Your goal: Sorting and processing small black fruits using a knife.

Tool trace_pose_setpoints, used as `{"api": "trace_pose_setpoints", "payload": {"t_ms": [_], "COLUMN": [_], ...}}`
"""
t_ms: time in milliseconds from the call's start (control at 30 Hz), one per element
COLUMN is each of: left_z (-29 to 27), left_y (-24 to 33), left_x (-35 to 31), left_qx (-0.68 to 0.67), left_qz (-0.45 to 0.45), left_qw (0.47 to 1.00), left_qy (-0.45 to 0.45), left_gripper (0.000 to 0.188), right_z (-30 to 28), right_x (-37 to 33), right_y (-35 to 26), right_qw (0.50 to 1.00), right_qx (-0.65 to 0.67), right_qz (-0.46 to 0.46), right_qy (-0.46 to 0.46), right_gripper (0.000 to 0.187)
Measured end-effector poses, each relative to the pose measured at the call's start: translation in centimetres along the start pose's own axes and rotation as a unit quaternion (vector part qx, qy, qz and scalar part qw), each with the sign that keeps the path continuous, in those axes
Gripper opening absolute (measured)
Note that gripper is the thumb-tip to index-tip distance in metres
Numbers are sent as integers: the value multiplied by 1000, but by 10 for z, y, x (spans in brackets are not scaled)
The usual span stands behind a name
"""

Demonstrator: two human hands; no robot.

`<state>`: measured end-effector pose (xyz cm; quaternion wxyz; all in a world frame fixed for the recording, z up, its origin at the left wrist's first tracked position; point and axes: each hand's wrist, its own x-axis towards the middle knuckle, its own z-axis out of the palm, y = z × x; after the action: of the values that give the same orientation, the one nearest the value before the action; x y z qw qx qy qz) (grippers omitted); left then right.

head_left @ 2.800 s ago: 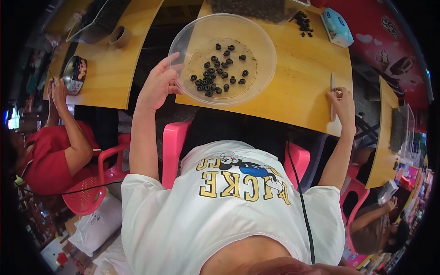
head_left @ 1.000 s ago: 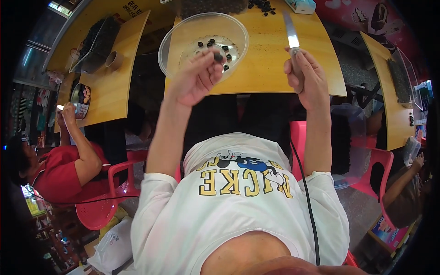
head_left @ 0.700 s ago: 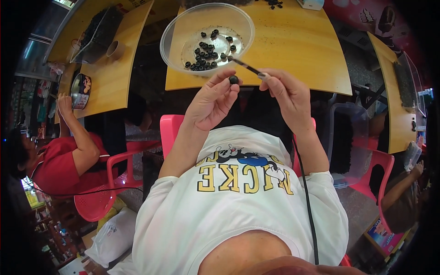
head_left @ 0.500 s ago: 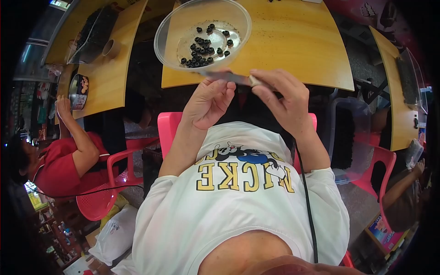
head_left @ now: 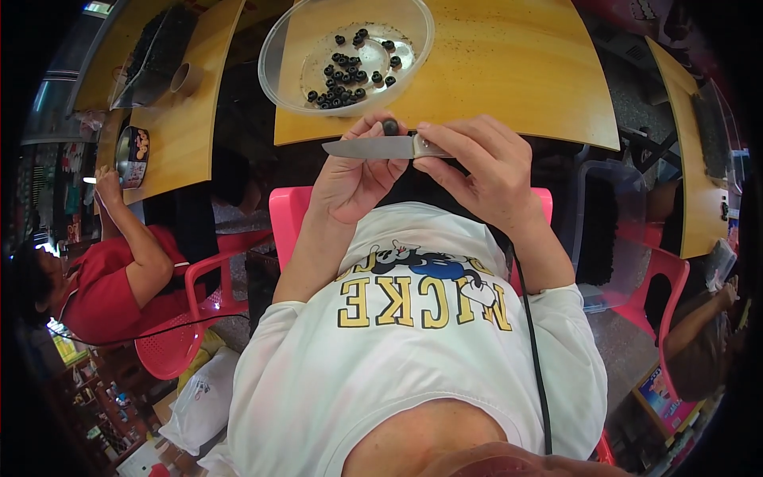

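Note:
My right hand (head_left: pixel 491 165) is closed round the pale handle of a small knife (head_left: pixel 367 148). The knife's flat blade points left and passes in front of the fingers of my left hand (head_left: pixel 350 184). Between the fingertips of that left hand sits a small dark round piece (head_left: pixel 389 126), just above the blade; whether the edge touches it I cannot tell. Beyond both hands stands a clear plastic bowl (head_left: pixel 274 83) with several black round pieces (head_left: pixel 346 76) in it, some showing a hole or hollow in the middle.
The bowl rests on a yellow wooden table (head_left: pixel 509 75) dotted with dark specks. At left, a person in red (head_left: pixel 119 278) works beside a patterned round container (head_left: pixel 133 157). A clear bin of dark material (head_left: pixel 598 230) stands right of my pink chair (head_left: pixel 288 215).
The knife, blurred before, now shows its blade broadside. The dark piece has come into sight in my left fingertips. In the picture, the bowl sits slightly farther left and higher.

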<state>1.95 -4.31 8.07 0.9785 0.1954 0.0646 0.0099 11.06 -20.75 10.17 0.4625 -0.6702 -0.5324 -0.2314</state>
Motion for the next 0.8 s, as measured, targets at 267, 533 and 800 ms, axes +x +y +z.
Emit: {"api": "trace_pose_setpoints", "payload": {"t_ms": [267,533,800], "left_z": [2,0,10], "left_y": [0,0,3], "left_x": [-1,1,-7], "left_qx": [17,70,65], "left_qz": [3,36,18], "left_qw": [1000,997,989], "left_qy": [-14,-18,-128], "left_gripper": [19,21,14], "right_z": [0,-2,-9], "right_x": [-2,-1,-7], "right_y": [2,2,38], "right_qw": [1000,1000,996], "right_qx": [-13,-8,-35], "right_qz": [6,7,71], "right_qy": [-8,-7,44], "right_gripper": [37,34,19]}}
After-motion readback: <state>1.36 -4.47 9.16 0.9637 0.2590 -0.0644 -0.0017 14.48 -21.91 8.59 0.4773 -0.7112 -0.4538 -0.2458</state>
